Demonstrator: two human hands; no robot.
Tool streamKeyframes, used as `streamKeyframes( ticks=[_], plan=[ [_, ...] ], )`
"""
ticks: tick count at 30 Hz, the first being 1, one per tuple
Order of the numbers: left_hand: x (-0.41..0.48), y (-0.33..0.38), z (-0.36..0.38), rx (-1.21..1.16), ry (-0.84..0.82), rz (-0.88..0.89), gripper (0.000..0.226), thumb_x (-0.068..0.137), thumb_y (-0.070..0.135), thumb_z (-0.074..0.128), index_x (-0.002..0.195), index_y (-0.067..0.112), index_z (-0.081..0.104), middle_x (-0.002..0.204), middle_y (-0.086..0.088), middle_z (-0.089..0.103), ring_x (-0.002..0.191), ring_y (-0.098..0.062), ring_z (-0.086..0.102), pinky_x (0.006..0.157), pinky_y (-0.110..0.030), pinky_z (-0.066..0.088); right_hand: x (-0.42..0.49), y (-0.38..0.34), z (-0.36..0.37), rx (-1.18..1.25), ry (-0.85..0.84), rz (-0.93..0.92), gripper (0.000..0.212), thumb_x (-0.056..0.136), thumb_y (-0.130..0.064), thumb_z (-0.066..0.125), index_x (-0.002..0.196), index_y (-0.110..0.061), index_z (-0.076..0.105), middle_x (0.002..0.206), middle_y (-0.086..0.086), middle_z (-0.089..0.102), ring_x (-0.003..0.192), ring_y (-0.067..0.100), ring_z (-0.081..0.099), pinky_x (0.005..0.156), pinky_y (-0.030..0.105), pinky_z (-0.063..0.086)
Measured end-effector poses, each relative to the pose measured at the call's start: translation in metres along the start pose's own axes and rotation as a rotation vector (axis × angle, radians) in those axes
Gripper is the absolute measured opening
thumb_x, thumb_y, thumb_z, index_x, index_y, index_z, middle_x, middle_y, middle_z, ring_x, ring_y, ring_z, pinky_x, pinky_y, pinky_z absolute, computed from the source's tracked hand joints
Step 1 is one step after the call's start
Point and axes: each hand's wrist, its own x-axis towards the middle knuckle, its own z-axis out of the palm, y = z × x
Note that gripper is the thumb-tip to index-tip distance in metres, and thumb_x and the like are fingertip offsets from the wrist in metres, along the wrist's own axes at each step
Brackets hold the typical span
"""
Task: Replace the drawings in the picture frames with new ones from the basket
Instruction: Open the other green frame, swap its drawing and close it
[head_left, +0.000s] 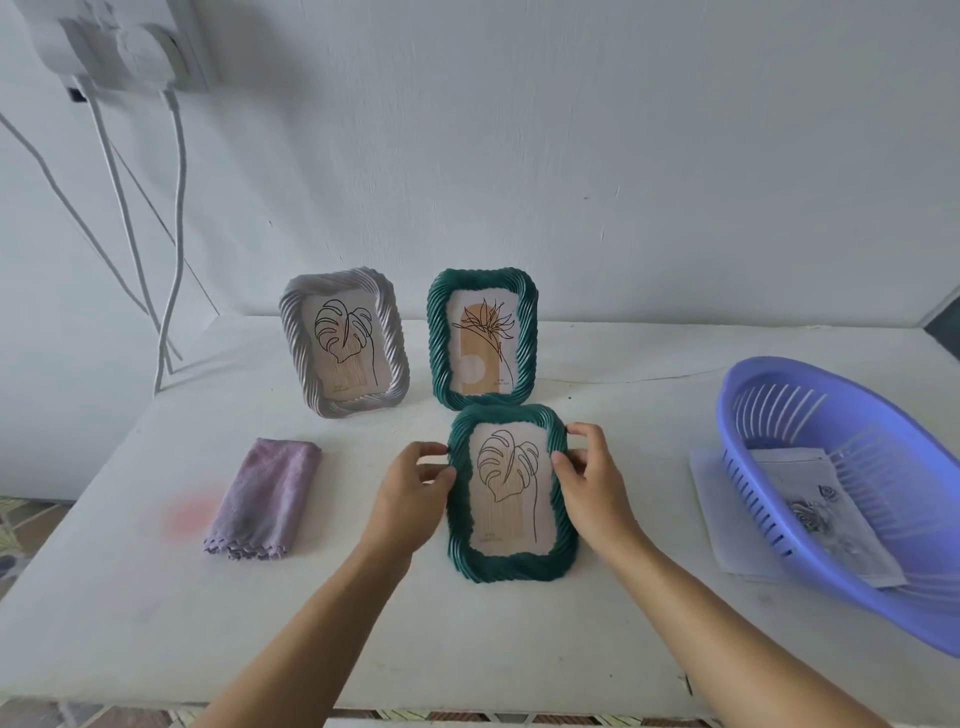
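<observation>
A plain white wall (571, 156) fills the far side in soft, even light. High at far left hangs what may be a socket block (119, 47), blurred, with white cables (174, 218) trailing down. A white table (467, 649) stands against the wall. Patterned floor (21, 525) shows at the left.

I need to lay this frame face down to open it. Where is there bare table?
Free: the near edge of the table, before the cloth and the held frame; also between that frame and the basket. Crowded: the back, where the grey frame and green frame stand close together.
</observation>
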Motion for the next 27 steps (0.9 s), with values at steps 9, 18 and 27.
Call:
streamKeyframes(
  ticks=[9,18,27],
  plan=[
    [0.000,0.034,-0.007,-0.485,-0.301,-0.101,0.023,0.106,0.020,0.043,0.113,0.009,0.062,0.110,-0.012,0.074,0.107,-0.030,0.069,0.094,-0.045,0.055,-0.002,-0.033,-0.033,0.741,-0.198,0.252,0.015,0.100,-0.012,0.053,0.114,-0.009,0.059,0.104,0.017,0.071,0.092,0.030,0.064,0.076,0.039,0.051],
    [0.004,0.061,0.013,-0.596,-0.448,-0.032,0.031,0.106,0.022,0.042,0.132,0.017,0.058,0.125,-0.008,0.070,0.116,-0.026,0.067,0.100,-0.045,0.051,0.001,-0.042,-0.060,0.831,-0.179,0.182,0.020,0.103,-0.027,0.048,0.093,-0.011,0.056,0.092,0.009,0.070,0.085,0.022,0.065,0.073,0.037,0.050],
    [0.039,0.110,0.057,-0.511,-0.509,0.207,0.036,0.108,0.022,0.040,0.134,0.001,0.050,0.128,-0.011,0.067,0.121,-0.022,0.063,0.102,-0.040,0.049,0.043,-0.049,-0.108,0.687,-0.017,0.061,0.016,0.104,-0.026,0.046,0.094,-0.020,0.057,0.089,0.003,0.066,0.083,0.022,0.056,0.070,0.038,0.040]
  ],
)
